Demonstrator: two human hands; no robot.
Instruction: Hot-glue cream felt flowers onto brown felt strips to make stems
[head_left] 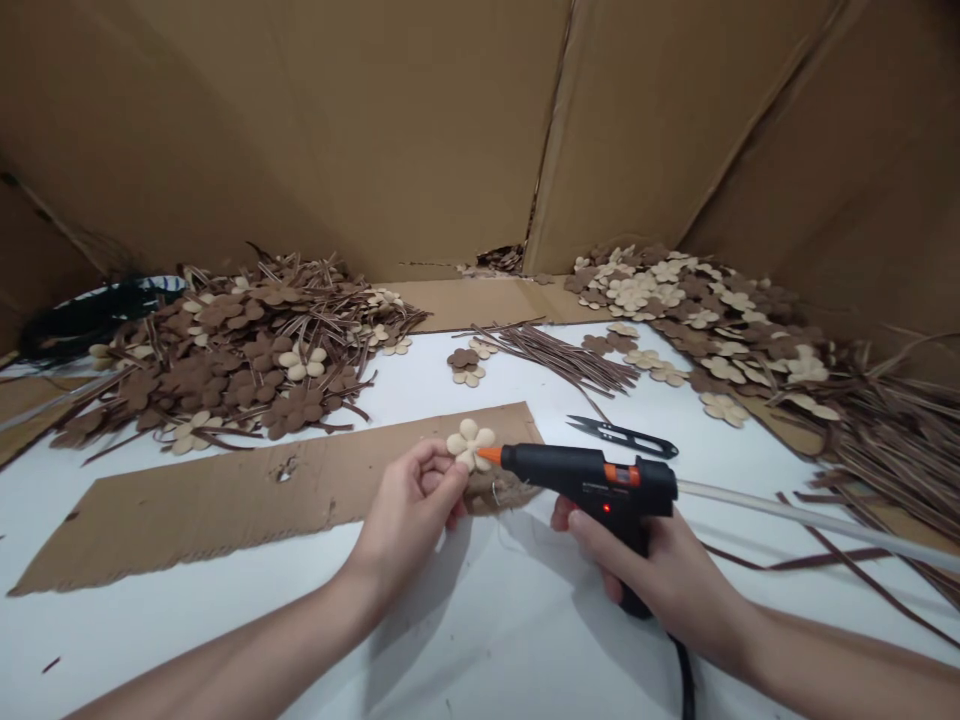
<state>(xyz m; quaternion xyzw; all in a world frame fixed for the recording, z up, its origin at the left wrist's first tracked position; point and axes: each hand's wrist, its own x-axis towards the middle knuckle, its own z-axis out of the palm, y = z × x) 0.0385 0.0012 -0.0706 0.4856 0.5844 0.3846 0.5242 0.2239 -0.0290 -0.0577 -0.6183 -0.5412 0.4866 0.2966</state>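
Head view: a cream flower [470,440] is held up over the right end of a torn cardboard strip [225,490], with the orange nozzle [489,455] of a glue gun [559,470] brought to its middle; whether the two touch cannot be told.
Flower: judged light, soft and easily bent, little likely to slip; best taken by the edge of one petal, the middle left bare.
Left hand [409,505]: thumb and fingers are brought together, the lower edge of the flower pinched between them.
Right hand [675,575]: wrapped around the handle of the gun, nozzle pointed left.
Gun: a red light is lit; judged rigid and heavier than the flower, best gripped by the handle, the probably hot tip kept off the fingers.
Glue stick [795,517]: stuck out from the gun's rear.
Snips [622,436]: laid on the white table [480,640] just beyond the gun.
Brown strips [562,357]: bundled loosely beyond the snips.
Piles: brown and cream flowers are heaped at left [247,375] and right [697,300].
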